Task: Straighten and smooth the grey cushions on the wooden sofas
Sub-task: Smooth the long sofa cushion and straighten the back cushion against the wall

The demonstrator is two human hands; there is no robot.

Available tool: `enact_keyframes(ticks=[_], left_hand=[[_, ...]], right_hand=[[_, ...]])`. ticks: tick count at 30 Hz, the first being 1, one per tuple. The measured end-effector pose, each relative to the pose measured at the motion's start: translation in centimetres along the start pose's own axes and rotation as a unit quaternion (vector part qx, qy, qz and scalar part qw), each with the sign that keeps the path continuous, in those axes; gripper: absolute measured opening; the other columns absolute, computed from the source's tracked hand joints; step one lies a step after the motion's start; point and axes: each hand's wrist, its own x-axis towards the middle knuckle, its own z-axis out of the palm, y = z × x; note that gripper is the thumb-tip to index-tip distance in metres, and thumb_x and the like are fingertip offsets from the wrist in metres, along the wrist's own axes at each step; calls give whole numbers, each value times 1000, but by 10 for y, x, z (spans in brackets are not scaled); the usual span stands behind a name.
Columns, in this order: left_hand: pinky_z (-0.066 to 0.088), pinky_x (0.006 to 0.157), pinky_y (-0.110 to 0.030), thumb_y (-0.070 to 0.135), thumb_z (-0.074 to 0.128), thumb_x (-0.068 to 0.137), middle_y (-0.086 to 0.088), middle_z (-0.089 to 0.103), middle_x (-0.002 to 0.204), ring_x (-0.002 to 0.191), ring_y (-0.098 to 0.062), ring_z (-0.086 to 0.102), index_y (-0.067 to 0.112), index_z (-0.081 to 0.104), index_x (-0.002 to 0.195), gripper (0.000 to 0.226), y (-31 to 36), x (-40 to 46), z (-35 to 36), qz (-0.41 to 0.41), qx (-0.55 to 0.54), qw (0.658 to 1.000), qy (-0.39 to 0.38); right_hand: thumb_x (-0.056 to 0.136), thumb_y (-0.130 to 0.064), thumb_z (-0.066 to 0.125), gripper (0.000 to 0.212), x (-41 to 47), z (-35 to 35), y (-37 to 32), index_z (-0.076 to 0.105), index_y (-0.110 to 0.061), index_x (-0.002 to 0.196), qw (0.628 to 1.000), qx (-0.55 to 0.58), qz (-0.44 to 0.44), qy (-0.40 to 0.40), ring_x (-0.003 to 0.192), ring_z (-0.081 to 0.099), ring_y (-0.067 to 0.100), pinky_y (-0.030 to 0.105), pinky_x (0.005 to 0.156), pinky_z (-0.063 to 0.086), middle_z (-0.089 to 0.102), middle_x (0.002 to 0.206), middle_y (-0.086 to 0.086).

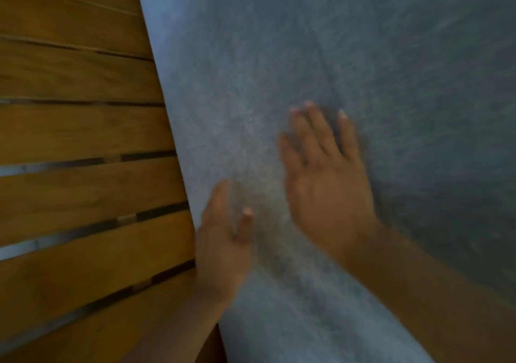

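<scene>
The right forearm comes in from the lower right corner, bare, and ends in the right hand (326,184), which lies palm down on the grey cushion (363,69). Its fingers are straight and slightly spread, the tips pointing up the picture and pressed flat on the fabric. The left hand (223,239) sits lower and to the left, right at the cushion's left edge where the fabric meets the wooden slats (78,133). Its fingers are extended and loosely apart, holding nothing; whether the palm rests fully on the cushion cannot be told through the blur. The slats fill the left side, with dark gaps between them. The cushion fills the middle and right, with a faint crease running above the right hand. The two hands are near each other, not touching.
</scene>
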Motion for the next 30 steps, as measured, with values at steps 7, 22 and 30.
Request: enact_keyframes(ticks=[7,22,30], left_hand=[[6,119,-31,41,48,97,6,-13,158,145,-11,-5,37,-12,147,78,-77,-36,48,-210,36,957,-199],[15,117,-32,30,51,97,7,-6,161,147,-12,5,29,-9,152,81,-97,-131,40,-207,59,941,-260],[24,117,-39,35,52,96,8,12,159,145,-14,16,30,6,153,74,-110,-217,45,-236,28,949,-209]], right_hand=[[92,-33,40,61,-58,65,-29,37,-4,145,969,-103,-154,-163,144,20,29,51,117,-13,30,154,11],[89,-23,11,64,-160,57,-53,35,1,144,955,-14,-148,-258,145,15,37,53,114,-6,23,154,24],[89,-21,6,66,-216,42,-74,40,-2,142,950,-26,-184,-251,144,20,35,56,116,5,27,153,23]])
